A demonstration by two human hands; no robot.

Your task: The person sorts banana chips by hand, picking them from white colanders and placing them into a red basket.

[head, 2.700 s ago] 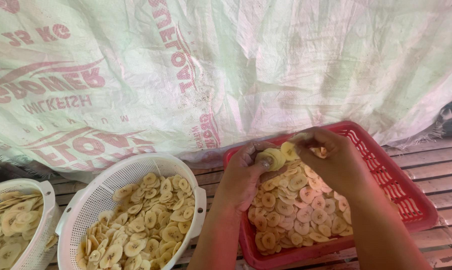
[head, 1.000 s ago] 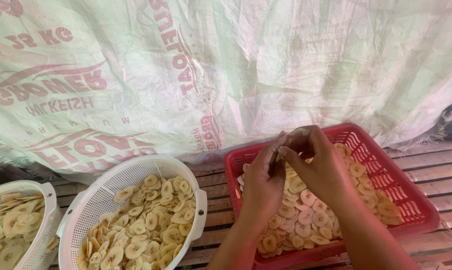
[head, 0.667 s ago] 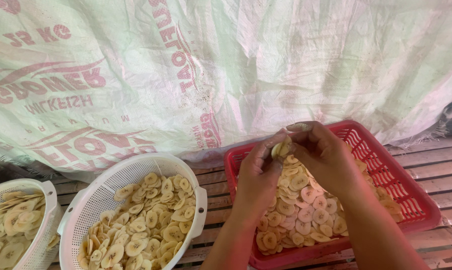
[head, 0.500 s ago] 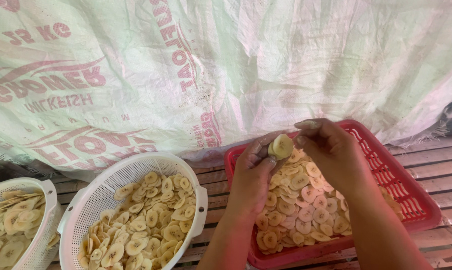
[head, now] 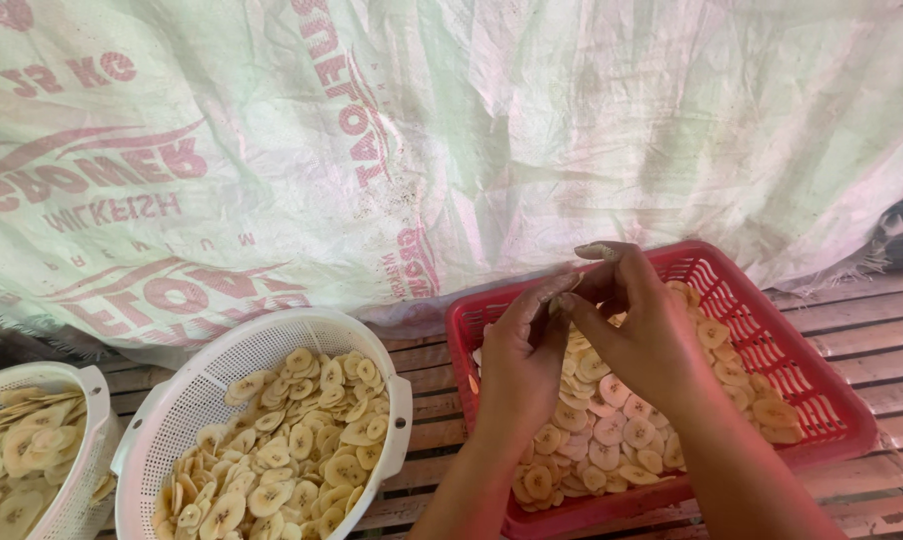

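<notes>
1. A small white colander of banana slices sits far left.
2. Beside it, a larger white colander holds more slices.
3. The left hand hovers over the red basket, its fingertips pinched against the right's.
4. The right hand pinches too; whether a slice sits between them, I cannot tell.

1. You are in a rough, home-style food-preparation spot, not a fitted kitchen.
2. You work over a slatted wooden platform.
3. A printed woven feed sack hangs behind as a wall.
4. Plastic baskets hold sliced banana chips.
</notes>
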